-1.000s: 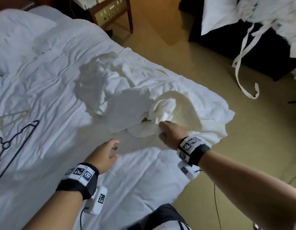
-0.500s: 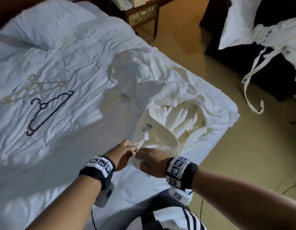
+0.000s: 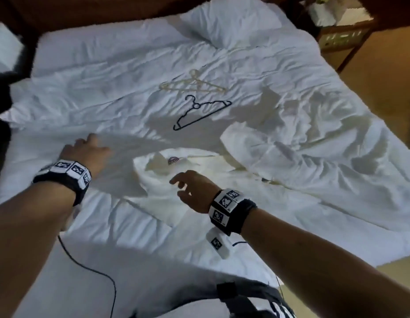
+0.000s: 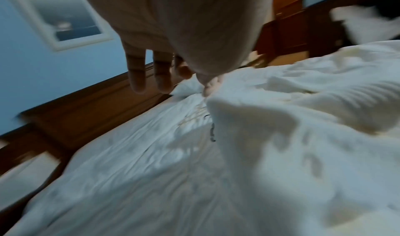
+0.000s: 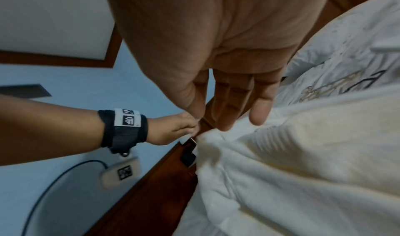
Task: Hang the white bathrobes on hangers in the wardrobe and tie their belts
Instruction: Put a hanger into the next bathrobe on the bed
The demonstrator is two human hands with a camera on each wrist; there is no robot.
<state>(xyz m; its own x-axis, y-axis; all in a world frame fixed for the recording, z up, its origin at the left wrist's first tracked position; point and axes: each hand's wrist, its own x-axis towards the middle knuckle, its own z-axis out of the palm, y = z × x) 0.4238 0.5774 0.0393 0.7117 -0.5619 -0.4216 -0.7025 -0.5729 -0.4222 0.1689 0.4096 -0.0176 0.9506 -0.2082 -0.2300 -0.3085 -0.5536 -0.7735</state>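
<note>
A white bathrobe (image 3: 158,173) lies crumpled on the bed, its collar with a dark label (image 3: 173,160) facing up. My left hand (image 3: 84,154) is to the left of the collar. It pinches an edge of the robe (image 4: 281,137) between thumb and forefinger (image 4: 206,87) and lifts it into a peak, with the other fingers straight. My right hand (image 3: 185,187) hovers just above the robe (image 5: 292,162), fingers (image 5: 233,109) loose and holding nothing. A black hanger (image 3: 200,113) and cream hangers (image 3: 192,84) lie on the duvet beyond the robe.
The white duvet (image 3: 107,76) covers the bed up to a pillow (image 3: 231,24) and a dark wooden headboard (image 3: 96,10). A bedside table (image 3: 344,35) stands at the far right beside bare floor (image 3: 383,83). More rumpled white cloth (image 3: 263,145) lies to the right. A black cable (image 3: 89,267) trails near me.
Half a second ago both hands gripped the robe's collar close to me. The right hand has let go and opened. The left has moved left with an edge of the robe.
</note>
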